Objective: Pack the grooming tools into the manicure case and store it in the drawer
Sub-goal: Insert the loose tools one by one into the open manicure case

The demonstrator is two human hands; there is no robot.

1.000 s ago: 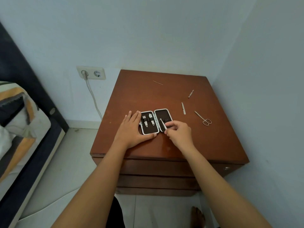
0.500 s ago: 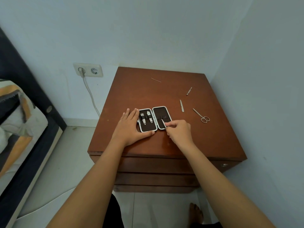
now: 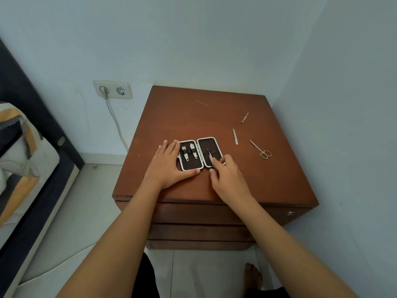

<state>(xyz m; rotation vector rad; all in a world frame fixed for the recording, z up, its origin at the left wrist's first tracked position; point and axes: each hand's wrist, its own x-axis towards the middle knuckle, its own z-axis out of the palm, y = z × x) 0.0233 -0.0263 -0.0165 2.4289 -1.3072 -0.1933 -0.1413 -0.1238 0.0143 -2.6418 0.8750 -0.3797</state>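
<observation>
The manicure case [image 3: 212,145] lies open on the brown nightstand [image 3: 193,119], white-rimmed with a dark lining. Its left half holds two clippers under a strap. My left hand [image 3: 167,166] rests flat on the case's left edge, thumb along its front. My right hand [image 3: 227,177] pinches a thin metal tool [image 3: 210,157] whose tip sits under the strap of the right half. Loose on the top to the right lie small scissors [image 3: 261,149], a nail file [image 3: 235,136], a cuticle pusher [image 3: 245,117] and, further back, a thin pick [image 3: 202,103].
Closed drawers [image 3: 199,214] run below the nightstand's front edge, with a small knob [image 3: 289,213] at the right. Walls stand close behind and to the right. A socket with a plugged cable [image 3: 112,89] is on the left wall, a bed [image 3: 25,160] further left. A bare foot [image 3: 253,276] is on the tiled floor.
My right hand has pushed the thin tool further into the right half of the case, its tip now under the strap. The left hand has kept its hold on the case.
</observation>
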